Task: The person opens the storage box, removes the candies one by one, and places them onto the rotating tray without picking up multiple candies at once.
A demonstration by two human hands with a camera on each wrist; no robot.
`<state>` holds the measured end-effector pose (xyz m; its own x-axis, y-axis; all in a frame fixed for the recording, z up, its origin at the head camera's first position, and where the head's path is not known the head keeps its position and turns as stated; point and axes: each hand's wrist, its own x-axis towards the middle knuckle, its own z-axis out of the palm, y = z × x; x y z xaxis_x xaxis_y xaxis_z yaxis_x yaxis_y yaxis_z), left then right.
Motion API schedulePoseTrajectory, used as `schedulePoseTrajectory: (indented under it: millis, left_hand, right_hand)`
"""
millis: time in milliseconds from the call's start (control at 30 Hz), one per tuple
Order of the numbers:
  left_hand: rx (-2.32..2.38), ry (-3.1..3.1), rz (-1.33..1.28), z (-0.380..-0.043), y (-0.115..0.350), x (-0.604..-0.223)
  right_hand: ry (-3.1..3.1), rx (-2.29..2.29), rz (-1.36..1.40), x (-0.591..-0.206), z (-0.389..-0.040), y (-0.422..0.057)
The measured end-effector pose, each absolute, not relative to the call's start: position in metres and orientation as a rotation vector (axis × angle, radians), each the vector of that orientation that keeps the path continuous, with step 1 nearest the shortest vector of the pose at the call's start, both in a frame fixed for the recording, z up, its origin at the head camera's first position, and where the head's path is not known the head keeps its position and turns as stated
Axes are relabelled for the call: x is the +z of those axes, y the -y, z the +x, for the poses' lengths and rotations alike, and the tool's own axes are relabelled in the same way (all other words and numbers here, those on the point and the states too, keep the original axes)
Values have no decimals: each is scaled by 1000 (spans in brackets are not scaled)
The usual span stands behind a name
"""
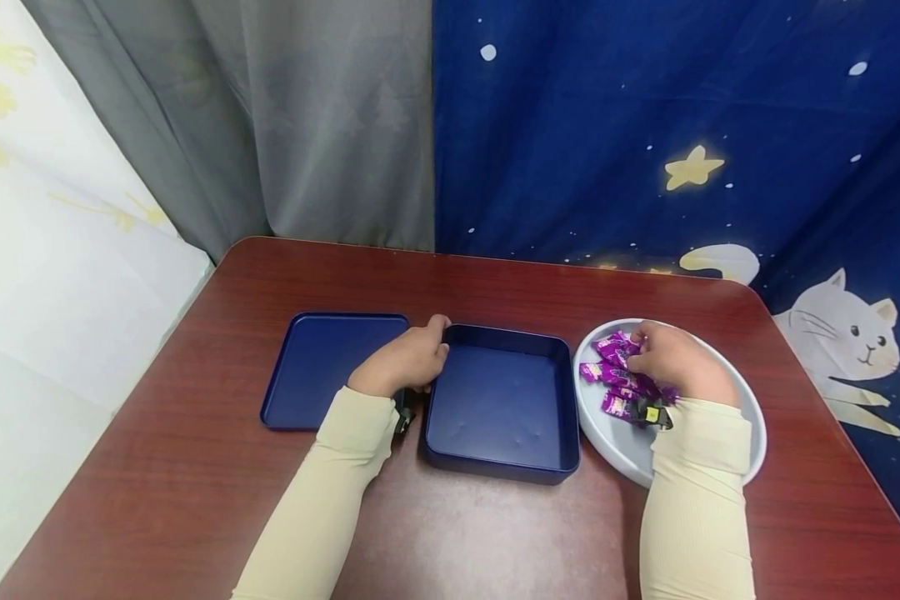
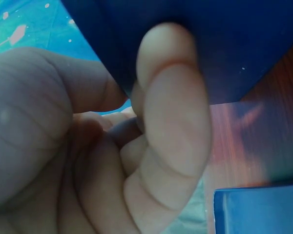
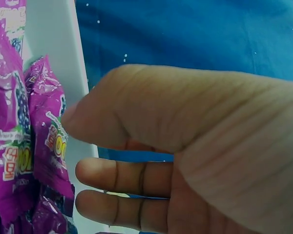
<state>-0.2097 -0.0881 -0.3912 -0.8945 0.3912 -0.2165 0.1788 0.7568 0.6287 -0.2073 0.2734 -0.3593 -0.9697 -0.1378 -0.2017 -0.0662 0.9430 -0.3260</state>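
Note:
A square dark blue box [image 1: 502,400], its top open, stands in the middle of the table. My left hand [image 1: 408,358] holds the box at its rear left corner, and the left wrist view shows a bent finger pressed against the outer wall. Over a round white tray [image 1: 753,467] at the right, my right hand [image 1: 678,358] reaches down to several purple wrapped candies [image 1: 618,375]. In the right wrist view the thumb tip meets the edge of one candy [image 3: 49,129], while two other fingers stretch out apart from it.
A flat dark blue lid [image 1: 322,367] lies left of the box, partly behind the left hand. The reddish-brown table [image 1: 495,542] ends at a grey curtain [image 1: 337,125] and a blue curtain [image 1: 570,125] with stars and a cat. White printed cloth [image 1: 60,275] hangs at the left.

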Motion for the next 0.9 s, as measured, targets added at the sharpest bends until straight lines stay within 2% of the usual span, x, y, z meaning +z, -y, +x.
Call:
schedulePoseTrajectory:
  millis: [900]
  left_hand:
    - [923, -2631, 458, -213, 91, -392]
  right_hand:
    - [-2878, -498, -131, -356, -206, -276]
